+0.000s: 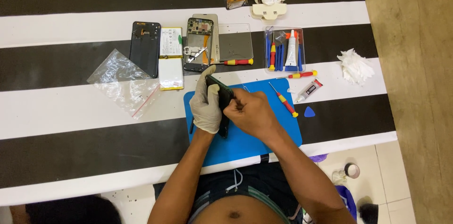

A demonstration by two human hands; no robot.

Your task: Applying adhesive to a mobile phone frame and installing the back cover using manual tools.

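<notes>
Covering striped black-and-white table (71, 111), blue mat (283, 132) beside tiled floor (391, 191)

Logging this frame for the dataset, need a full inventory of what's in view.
phone: 1, dark, held on edge over the mat
mat: 1, blue, table front
screwdrivers: 3, red-yellow, one on mat, two beyond it
tool box: 1, clear, blue tools inside
glue tube: 1, white, right of mat
pick: 1, blue, right of mat
phone parts: several, dark and white, behind mat
plastic bag: 1, clear, left
tissue: 1, white, right
left hand: gloved white, gripping phone
right hand: bare, at phone's edge
</notes>
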